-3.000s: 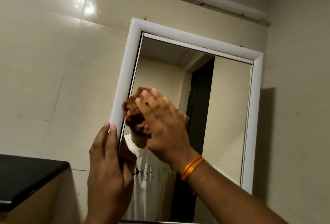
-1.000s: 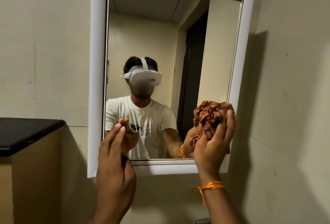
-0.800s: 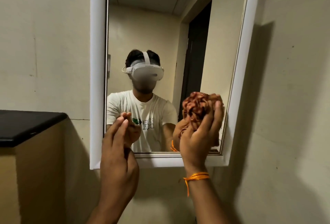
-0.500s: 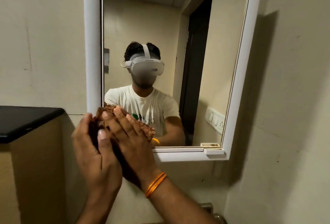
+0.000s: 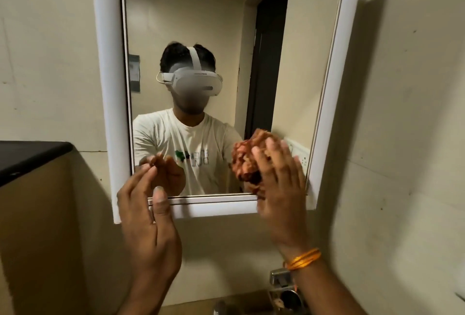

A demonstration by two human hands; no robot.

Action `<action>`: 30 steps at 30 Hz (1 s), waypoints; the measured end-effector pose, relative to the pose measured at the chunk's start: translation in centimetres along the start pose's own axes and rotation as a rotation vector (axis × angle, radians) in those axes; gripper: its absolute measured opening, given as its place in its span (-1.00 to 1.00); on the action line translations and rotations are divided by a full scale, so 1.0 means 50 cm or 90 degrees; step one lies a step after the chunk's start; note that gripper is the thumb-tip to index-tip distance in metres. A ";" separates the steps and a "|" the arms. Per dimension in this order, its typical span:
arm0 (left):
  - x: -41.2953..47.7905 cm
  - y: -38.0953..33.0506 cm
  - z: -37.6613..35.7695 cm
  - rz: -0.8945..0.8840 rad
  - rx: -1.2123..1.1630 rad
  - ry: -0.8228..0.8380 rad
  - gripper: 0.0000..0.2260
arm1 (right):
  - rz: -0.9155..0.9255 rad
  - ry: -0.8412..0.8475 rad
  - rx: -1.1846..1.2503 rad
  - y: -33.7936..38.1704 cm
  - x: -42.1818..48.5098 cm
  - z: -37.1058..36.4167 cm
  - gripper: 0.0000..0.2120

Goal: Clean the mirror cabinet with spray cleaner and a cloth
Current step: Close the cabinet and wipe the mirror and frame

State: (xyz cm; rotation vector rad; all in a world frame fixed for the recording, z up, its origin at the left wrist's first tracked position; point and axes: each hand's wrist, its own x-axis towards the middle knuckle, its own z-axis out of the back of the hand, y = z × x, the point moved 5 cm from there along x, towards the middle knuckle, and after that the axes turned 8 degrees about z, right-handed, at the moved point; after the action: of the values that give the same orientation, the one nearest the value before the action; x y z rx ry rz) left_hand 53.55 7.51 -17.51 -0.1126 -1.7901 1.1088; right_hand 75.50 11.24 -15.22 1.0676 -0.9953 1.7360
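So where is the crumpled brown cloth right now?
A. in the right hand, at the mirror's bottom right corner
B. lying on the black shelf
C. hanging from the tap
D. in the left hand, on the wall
A: the right hand presses the brown cloth against the lower right corner of the mirror, while the left hand is empty.

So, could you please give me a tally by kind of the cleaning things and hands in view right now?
Hands: 2, the left hand empty and the right hand holding the cloth
Cloths: 1, the crumpled reddish-brown cloth
Mirror cabinets: 1, the white-framed mirror cabinet
Spray cleaners: 0 in view
Total: 4
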 end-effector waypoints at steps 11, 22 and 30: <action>-0.024 -0.029 -0.039 -0.023 -0.035 0.053 -0.68 | -0.349 -0.233 0.127 -0.077 0.001 0.034 -0.26; -0.025 0.004 -0.009 0.018 -0.036 0.040 -0.68 | -0.325 -0.022 0.125 0.169 -0.031 -0.049 -0.25; -0.048 0.024 0.000 0.039 -0.013 0.045 -0.66 | -0.074 0.039 0.179 0.276 -0.087 -0.066 -0.39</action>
State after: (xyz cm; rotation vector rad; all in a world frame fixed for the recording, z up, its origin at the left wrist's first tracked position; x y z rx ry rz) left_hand 54.29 6.96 -20.03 -0.2179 -1.7451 1.1167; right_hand 63.08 8.68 -22.92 1.2153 -0.6501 1.8354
